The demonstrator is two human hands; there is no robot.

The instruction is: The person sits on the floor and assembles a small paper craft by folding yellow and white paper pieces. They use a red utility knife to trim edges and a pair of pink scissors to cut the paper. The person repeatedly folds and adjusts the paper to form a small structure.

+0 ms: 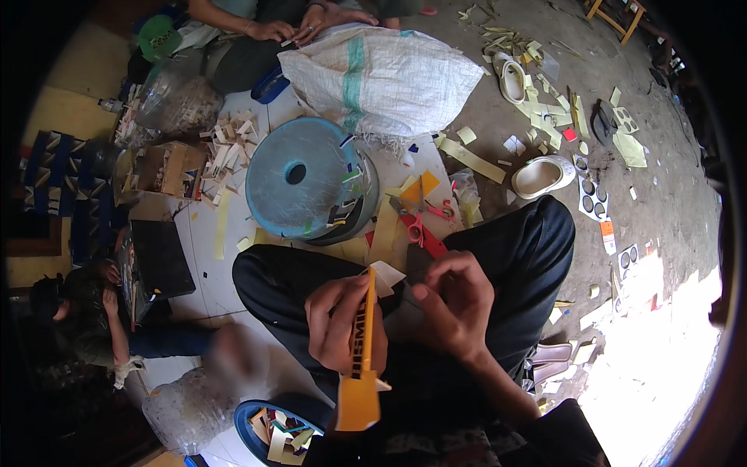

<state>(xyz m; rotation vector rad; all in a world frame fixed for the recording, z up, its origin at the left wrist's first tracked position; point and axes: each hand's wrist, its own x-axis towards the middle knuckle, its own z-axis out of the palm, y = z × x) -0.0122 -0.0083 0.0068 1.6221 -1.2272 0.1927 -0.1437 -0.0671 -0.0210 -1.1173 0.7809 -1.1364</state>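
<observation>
In my left hand (336, 323) is a narrow yellow strip-like piece (366, 327) with black lettering along its side, gripped between thumb and fingers. A wider yellow flap (358, 401) hangs from its lower end, and a whitish flap (386, 278) sticks out at its upper end. Close by on the right, my right hand (461, 307) is raised with fingers curled, thumb and index tips close together. What lies between those tips is too small to make out. Both hands are above my crossed legs in dark trousers.
Ahead stands a round blue-topped drum (288, 175). Pink-handled scissors (416, 226) lie beside it, right of centre. A white sack (389, 78) is beyond. Wooden pieces (233, 144) pile up at left; a blue tub (249, 412) of scraps sits near me. Two other people work nearby.
</observation>
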